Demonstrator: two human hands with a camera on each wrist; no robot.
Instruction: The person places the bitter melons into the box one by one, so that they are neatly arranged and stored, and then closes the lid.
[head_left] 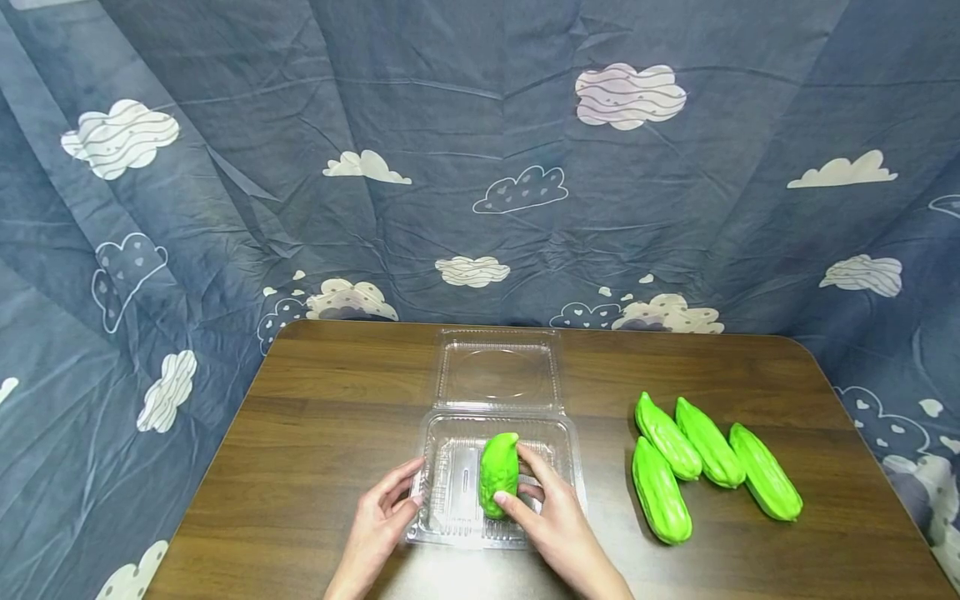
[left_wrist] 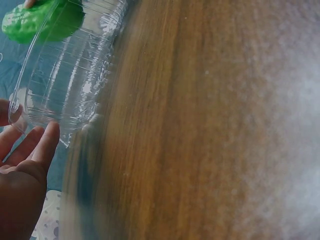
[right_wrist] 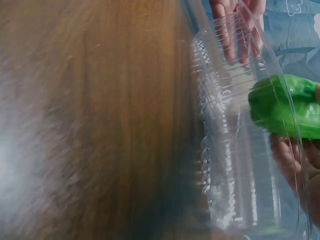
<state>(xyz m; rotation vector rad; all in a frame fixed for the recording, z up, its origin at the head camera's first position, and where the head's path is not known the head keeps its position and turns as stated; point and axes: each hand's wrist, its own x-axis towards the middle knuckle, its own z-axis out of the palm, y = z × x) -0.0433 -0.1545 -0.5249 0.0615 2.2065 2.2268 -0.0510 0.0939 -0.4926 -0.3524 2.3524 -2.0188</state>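
A clear plastic container [head_left: 450, 533] stands on the table with its lid [head_left: 498, 379] folded back behind it. The right hand [head_left: 558, 521] grips a bumpy green vegetable [head_left: 498, 475] over the middle of the container, thumb on its near side and fingers at its right. In the right wrist view the vegetable [right_wrist: 280, 106] shows through the clear wall. At the container's left edge, the left hand [head_left: 378, 521] pinches the rim between thumb and fingers; the left wrist view shows that hand [left_wrist: 25, 175] with its fingers against the wall.
Several ridged green vegetables lie at the right of the wooden table [head_left: 322, 417], among them a front one [head_left: 662, 492] and a rightmost one [head_left: 765, 473]. A dark blue curtain [head_left: 450, 100] with cloud prints hangs behind and beside the table.
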